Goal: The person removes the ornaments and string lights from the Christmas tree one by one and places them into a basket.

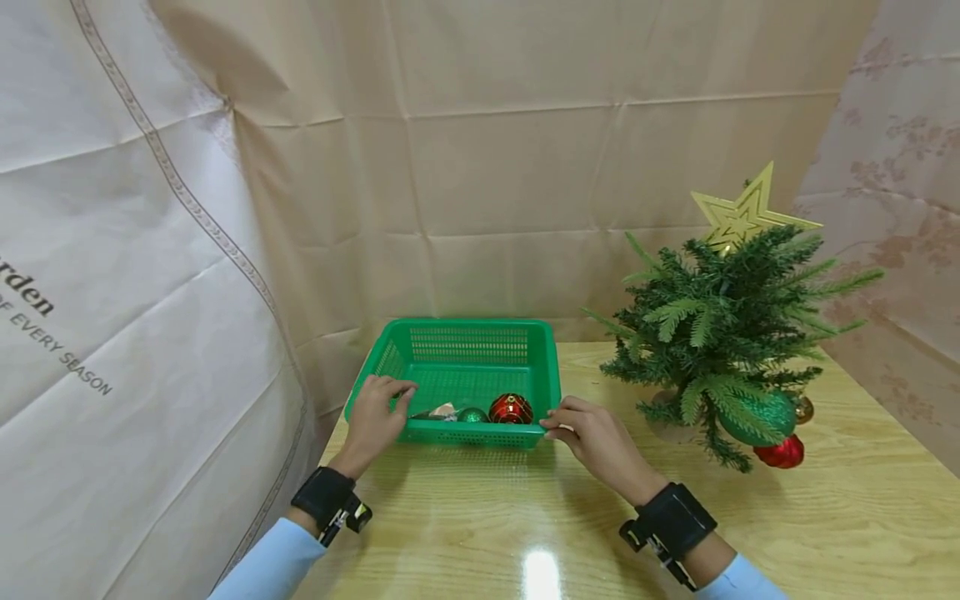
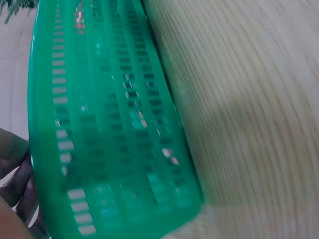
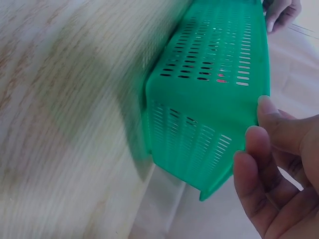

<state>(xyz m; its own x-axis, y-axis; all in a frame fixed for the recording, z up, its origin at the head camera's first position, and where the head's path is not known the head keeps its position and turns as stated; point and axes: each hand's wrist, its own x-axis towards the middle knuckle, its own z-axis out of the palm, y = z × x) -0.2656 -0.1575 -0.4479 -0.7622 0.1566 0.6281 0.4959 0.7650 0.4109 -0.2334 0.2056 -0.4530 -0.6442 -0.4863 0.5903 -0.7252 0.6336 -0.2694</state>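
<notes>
A green plastic basket [image 1: 465, 434] with slotted walls stands on the wooden table. Inside, along its front side, lie a shiny red bauble [image 1: 513, 408] with gold lines, a green glittery bauble [image 1: 472, 415] and a small pale item [image 1: 444, 410], partly hidden by the front rim. My right hand [image 1: 588, 433] pinches the rim at the front right corner, thumb and fingertips together in the right wrist view. At the front left corner, my left hand [image 1: 377, 415] hovers close over the rim, fingers bent and thumb apart from them.
To the right stands a small artificial Christmas tree [image 1: 697, 321] topped by a gold star [image 1: 742, 218]. A large green bauble [image 1: 768, 419], a red one [image 1: 782, 452] and a gold one [image 1: 804, 409] hang low on it. Beige cloth [image 1: 495, 183] hangs behind the table [image 1: 450, 517].
</notes>
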